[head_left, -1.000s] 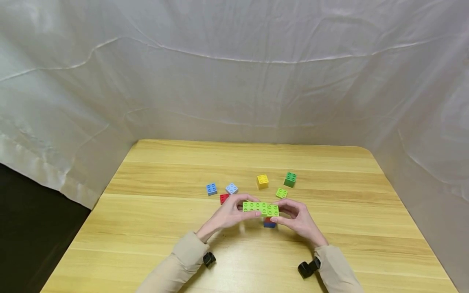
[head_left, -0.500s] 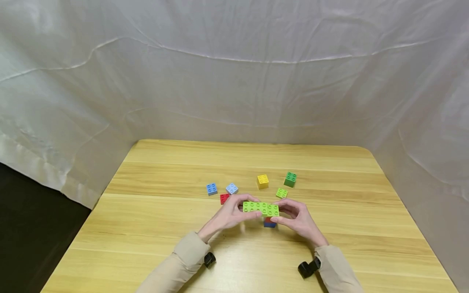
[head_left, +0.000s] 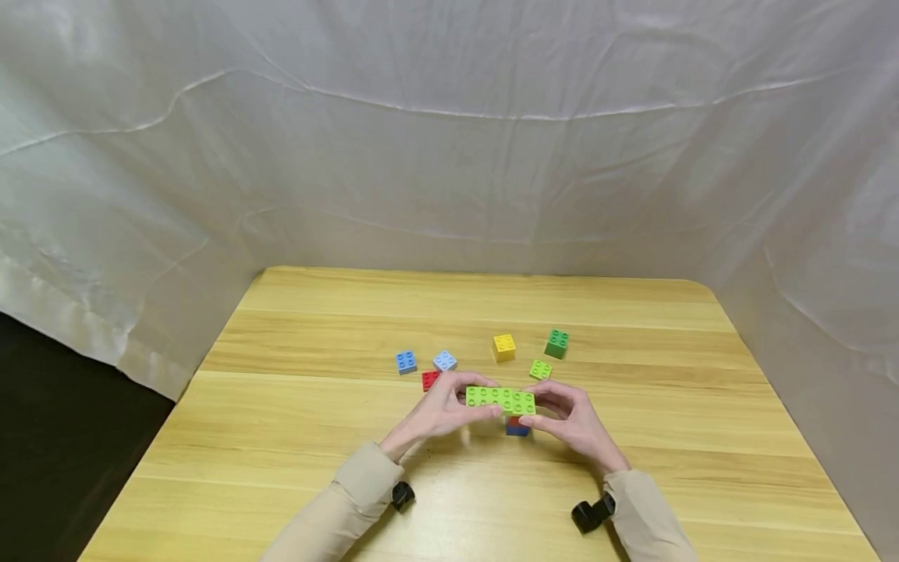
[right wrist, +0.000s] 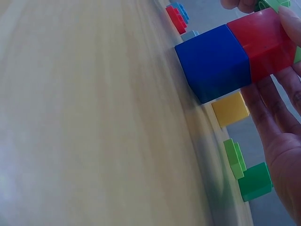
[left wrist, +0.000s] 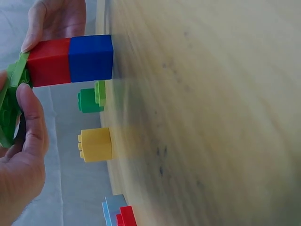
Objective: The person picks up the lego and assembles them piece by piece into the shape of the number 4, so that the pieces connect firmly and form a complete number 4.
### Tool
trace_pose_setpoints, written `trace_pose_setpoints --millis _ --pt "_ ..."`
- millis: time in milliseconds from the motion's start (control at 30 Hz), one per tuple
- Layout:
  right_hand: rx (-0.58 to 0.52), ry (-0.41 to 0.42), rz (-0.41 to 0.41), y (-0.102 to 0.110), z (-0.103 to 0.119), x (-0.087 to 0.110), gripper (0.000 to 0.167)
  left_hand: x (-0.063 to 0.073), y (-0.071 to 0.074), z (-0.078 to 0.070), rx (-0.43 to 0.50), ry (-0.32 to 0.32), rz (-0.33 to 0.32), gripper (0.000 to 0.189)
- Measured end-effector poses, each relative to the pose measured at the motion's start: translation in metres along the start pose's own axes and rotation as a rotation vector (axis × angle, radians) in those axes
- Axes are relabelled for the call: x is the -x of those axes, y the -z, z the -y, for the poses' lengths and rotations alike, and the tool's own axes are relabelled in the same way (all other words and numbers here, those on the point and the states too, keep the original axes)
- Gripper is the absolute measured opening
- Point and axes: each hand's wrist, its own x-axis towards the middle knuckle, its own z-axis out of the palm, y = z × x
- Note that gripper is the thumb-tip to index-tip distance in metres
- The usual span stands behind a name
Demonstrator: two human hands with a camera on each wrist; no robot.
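The lime-green bar (head_left: pixel 485 393) lies over the red block (left wrist: pixel 48 62), itself atop the blue block (left wrist: pixel 91 58); its long axis runs crosswise from hand to hand, the left part overhanging the stack. The left hand (head_left: pixel 442 407) pinches that overhang between thumb and fingers, while the right hand (head_left: pixel 572 420), nearer the stack, grips the opposite end by the red block.

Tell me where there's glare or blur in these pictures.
Head view: pale sheen on the tabletop near the bottom edge, while studs on the lime brick read clearly; left wrist view: tabletop soft, the yellow block faintly reflected; right wrist view: tabletop blurred too, pale patch at lower left.
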Motion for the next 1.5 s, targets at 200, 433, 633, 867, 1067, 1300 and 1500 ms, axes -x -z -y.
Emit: trace_pose_setpoints --millis 200,433,633,867,1067,1300,1500 --pt "-0.002 -0.013 -0.003 0.0006 -0.0003 -0.0008 0.032 0.0003 -0.0002 0.0005 -0.012 0.009 -0.004 0.039" --pt "-0.001 -0.012 -0.004 0.0002 0.0008 -0.0015 0.033 0.0012 -0.0007 0.0012 -0.059 -0.011 -0.006 0.036" --pt "0.007 -0.010 -0.007 -0.0006 0.0014 -0.0003 0.032 0.0023 -0.0012 0.0019 -0.052 -0.023 -0.002 0.038" --pt "0.011 0.020 -0.007 -0.0004 -0.0002 -0.0004 0.032 0.0017 -0.0017 0.0042 -0.021 -0.035 -0.001 0.038" --pt "0.005 0.013 -0.001 0.0007 0.0012 -0.0006 0.032 0.0037 -0.0032 0.0017 0.024 0.011 -0.003 0.040" --pt "0.006 0.016 0.001 0.0017 0.0009 -0.0005 0.032 0.0040 -0.0037 0.0002 0.031 0.022 -0.005 0.042" --pt "0.004 0.010 -0.001 0.0010 0.0001 -0.0002 0.032 0.0035 -0.0037 0.0007 0.016 0.021 -0.011 0.042"
